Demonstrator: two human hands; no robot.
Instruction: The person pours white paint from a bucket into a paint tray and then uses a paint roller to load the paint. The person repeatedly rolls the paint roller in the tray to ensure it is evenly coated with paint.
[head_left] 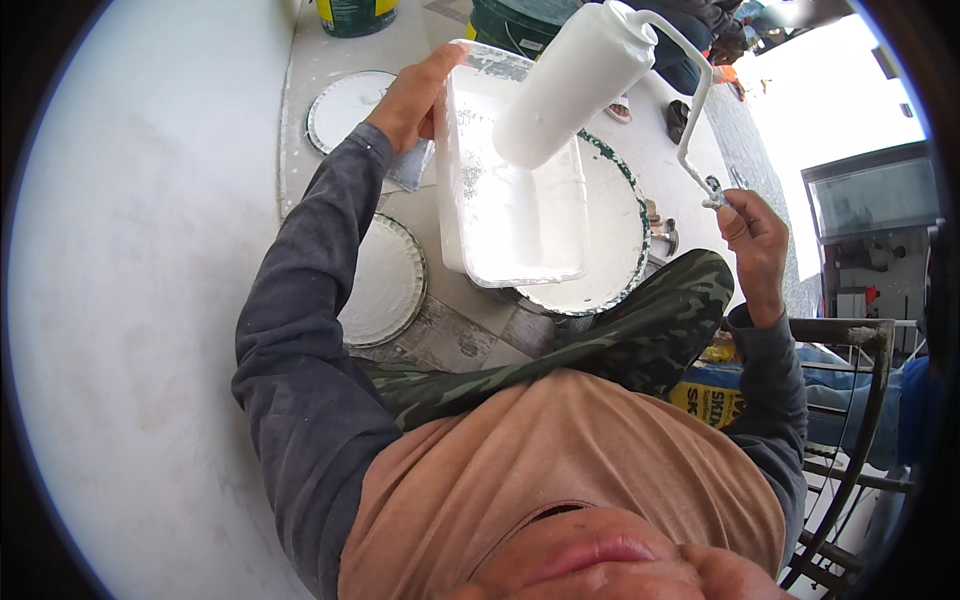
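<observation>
A white plastic paint tray (465, 240) is tilted over an open bucket of white paint (608, 230) with a paint-spotted rim. My left hand (412, 95) is closed on the tray's far left corner. My right hand (755, 245), at the right, grips the handle end of a paint roller (585, 65). The white roller sleeve hangs over the tray, its lower end at the white paint inside; whether it touches cannot be made out.
Paint-covered lids (375, 275) (338, 112) lie left, beside a white wall (140, 260). Green buckets (355, 20) stand behind. Another person's legs and sandalled foot (618, 110) are at the back. A metal frame (870, 350) and yellow bag (705, 398) are right.
</observation>
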